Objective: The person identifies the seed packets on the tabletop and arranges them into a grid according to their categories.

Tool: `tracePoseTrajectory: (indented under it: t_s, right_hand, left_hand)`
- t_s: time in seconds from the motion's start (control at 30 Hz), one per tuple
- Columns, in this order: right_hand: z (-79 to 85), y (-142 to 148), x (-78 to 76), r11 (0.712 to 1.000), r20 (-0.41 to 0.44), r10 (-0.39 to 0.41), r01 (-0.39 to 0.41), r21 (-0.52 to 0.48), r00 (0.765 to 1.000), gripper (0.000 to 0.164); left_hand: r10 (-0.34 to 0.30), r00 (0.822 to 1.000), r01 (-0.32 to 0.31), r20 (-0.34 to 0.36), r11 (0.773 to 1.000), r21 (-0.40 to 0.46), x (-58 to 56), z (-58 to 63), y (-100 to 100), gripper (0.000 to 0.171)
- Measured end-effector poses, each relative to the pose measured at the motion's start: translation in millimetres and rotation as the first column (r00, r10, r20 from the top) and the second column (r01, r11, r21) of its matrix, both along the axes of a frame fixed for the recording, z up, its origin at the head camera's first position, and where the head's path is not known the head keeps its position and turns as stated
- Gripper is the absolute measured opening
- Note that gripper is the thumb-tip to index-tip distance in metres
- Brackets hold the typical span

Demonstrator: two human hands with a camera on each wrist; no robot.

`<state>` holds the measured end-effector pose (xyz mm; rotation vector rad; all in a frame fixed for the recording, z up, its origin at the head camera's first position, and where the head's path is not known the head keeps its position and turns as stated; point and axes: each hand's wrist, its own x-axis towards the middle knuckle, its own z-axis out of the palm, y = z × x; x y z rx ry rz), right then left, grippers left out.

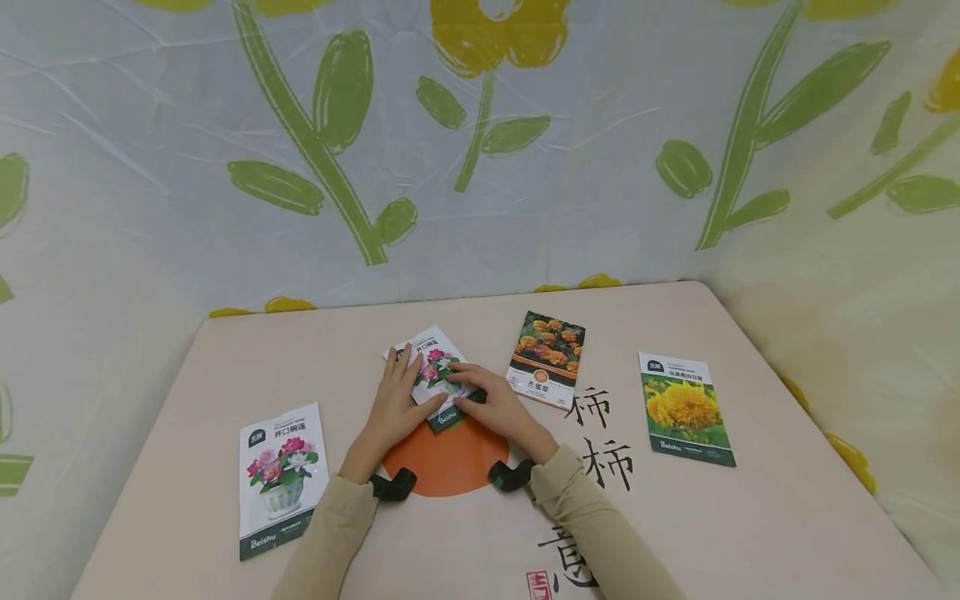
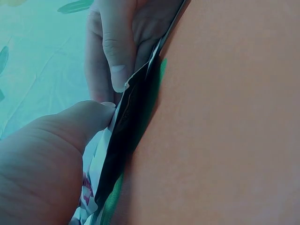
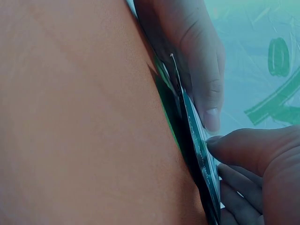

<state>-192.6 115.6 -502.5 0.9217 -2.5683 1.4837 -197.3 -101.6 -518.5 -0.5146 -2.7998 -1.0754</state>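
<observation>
A white seed packet with pink flowers (image 1: 435, 371) lies at a slant over the orange circle (image 1: 447, 465) printed on the table. Across its left side my left hand (image 1: 393, 398) rests with fairly straight fingers, the thumb on the lower part. My right hand (image 1: 504, 407) touches its right side, fingers gently bent over the top face. Both thumbs come close together near the dark green lower band. In the left wrist view, my left thumb (image 2: 51, 145) presses the upper face, and a green edge (image 2: 112, 199) shows beneath the packet's raised near edge.
Another pink-flower packet (image 1: 281, 479) lies at the left. To the right are an orange-flower packet (image 1: 547, 358) and a yellow-flower packet (image 1: 686, 408). Black characters mark the pale tabletop (image 1: 780, 508). A flower-patterned cloth (image 1: 585, 217) hangs behind the table.
</observation>
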Motion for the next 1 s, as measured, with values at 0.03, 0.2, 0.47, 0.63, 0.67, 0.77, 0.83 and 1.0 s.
tracePoseTrajectory:
  t_s: [0.03, 0.2, 0.47, 0.63, 0.67, 0.77, 0.83, 1.0]
  right_hand:
    - [-0.2, 0.1, -0.1, 1.000, -0.004, 0.002, -0.002, -0.001, 1.000, 0.034]
    - [-0.8, 0.0, -1.0, 1.000, -0.011, 0.008, -0.008, -0.001, 1.000, 0.036]
    - [1.5, -0.3, -0.3, 0.998, 0.004, 0.007, -0.007, 0.067, 1.000, 0.045]
    - [3.0, -1.0, 0.3, 0.996, 0.007, 0.013, -0.014, 0.088, 1.000, 0.048]
    - [3.2, -1.0, 0.4, 0.996, 0.010, 0.014, -0.015, 0.092, 1.000, 0.048]
    - [4.2, -0.9, 0.8, 0.994, 0.030, 0.020, -0.023, 0.108, 0.999, 0.050]
    - [4.9, -0.9, 1.3, 0.992, 0.044, 0.022, -0.027, 0.121, 0.999, 0.051]
    - [6.8, -2.3, 2.5, 0.989, 0.072, 0.021, -0.031, 0.142, 0.997, 0.054]
  left_hand:
    - [0.000, 1.000, 0.000, 0.001, 1.000, 0.000, -0.1, 0.1, 0.2, 0.086]
    - [0.001, 1.000, -0.001, 0.010, 1.000, -0.010, 0.3, 0.7, 0.6, 0.086]
    - [-0.003, 1.000, 0.003, 0.007, 1.000, -0.015, 0.3, 1.3, -0.2, 0.085]
    - [-0.011, 1.000, 0.011, 0.005, 1.000, -0.020, -0.1, 1.6, -0.4, 0.084]
    - [-0.013, 1.000, 0.013, 0.000, 1.000, -0.020, 0.0, 1.8, -0.4, 0.084]
    - [-0.018, 1.000, 0.018, -0.009, 1.000, -0.020, 0.5, 2.5, -0.2, 0.083]
    - [-0.023, 1.000, 0.023, -0.016, 1.000, -0.014, 0.6, 3.5, 0.0, 0.083]
    - [-0.034, 0.999, 0.034, -0.016, 0.999, -0.001, -0.1, 5.3, -0.4, 0.082]
